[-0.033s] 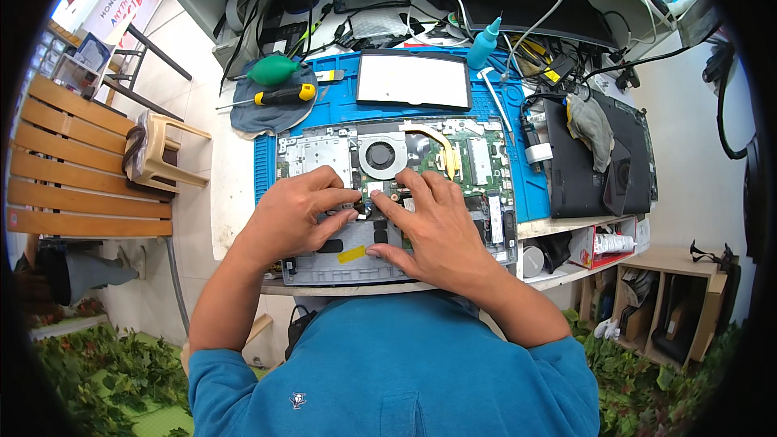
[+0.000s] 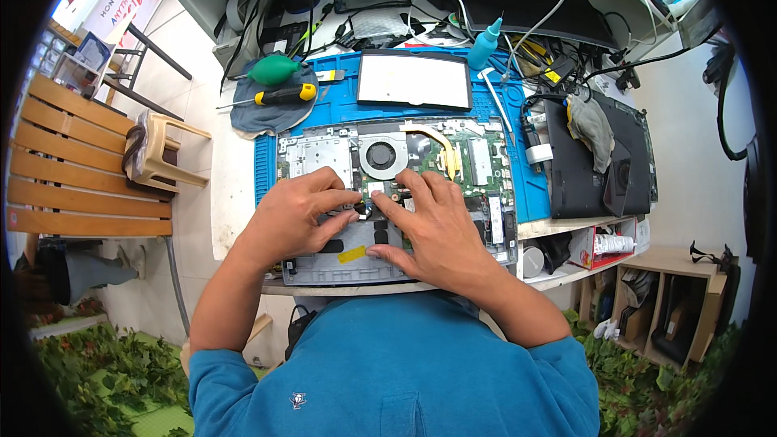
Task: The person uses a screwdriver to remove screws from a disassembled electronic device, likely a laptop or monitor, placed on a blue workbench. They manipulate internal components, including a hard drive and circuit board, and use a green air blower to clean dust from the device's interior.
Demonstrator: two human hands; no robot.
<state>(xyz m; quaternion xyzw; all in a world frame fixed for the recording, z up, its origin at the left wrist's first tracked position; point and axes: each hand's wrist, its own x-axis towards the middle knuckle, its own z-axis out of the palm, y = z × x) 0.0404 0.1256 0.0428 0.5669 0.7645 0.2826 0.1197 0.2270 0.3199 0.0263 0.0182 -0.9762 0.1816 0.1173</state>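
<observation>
An opened laptop base [image 2: 324, 279] lies in front of me with its insides showing. A round black cooling fan [image 2: 382, 155] and a copper-coloured heat pipe [image 2: 441, 139] sit at its upper middle, beside the green circuit board [image 2: 477, 186]. Thumb and index finger of my left hand [image 2: 298, 214] close together at a small part just below the fan; what they pinch is too small to make out. My right hand [image 2: 441, 235] rests over the board with fingers apart. Its index fingertip touches the board close to the left fingertips, and its thumb reaches toward a yellow sticker [image 2: 351, 255].
The laptop base lies on a blue work mat [image 2: 530, 186]. Behind it are a white panel [image 2: 414, 79] and a teal dropper bottle [image 2: 485, 44]. A yellow-black screwdriver [image 2: 285, 95] and green air blower [image 2: 273, 70] lie on a cloth at left. A black laptop part [image 2: 579, 170] is at right.
</observation>
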